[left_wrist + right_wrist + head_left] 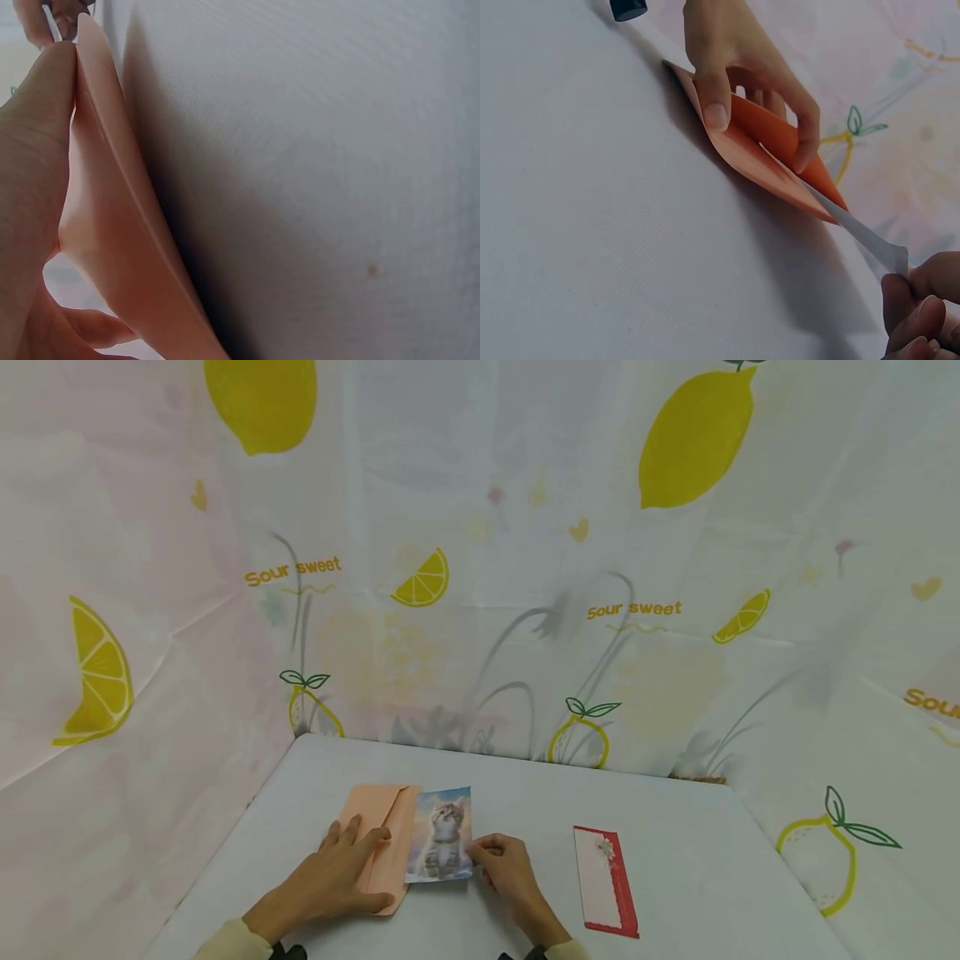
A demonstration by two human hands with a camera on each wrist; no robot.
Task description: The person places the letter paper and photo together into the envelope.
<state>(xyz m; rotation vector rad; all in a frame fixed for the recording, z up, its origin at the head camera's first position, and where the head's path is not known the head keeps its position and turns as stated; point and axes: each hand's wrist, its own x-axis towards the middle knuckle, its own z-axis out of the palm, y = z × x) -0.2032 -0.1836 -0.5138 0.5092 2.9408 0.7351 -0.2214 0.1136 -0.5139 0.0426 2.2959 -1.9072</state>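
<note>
A peach paper envelope [393,860] lies on the table with its mouth facing right. My left hand [330,877] rests spread over it, fingers extended across the paper and thumb along the near edge. In the right wrist view the envelope [742,156] gapes between the left thumb and fingers. A card with a kitten picture [442,839] sits at the mouth; from the side, the thin white card [870,240] has its left end within the gap. My right hand [512,870] pinches the card's right edge between thumb and fingertips.
To the right of my right hand a pink-and-red card [600,881] with a small flower lies flat on the white table [697,868]. A lemon-printed cloth [487,643] rises behind the table and on both sides.
</note>
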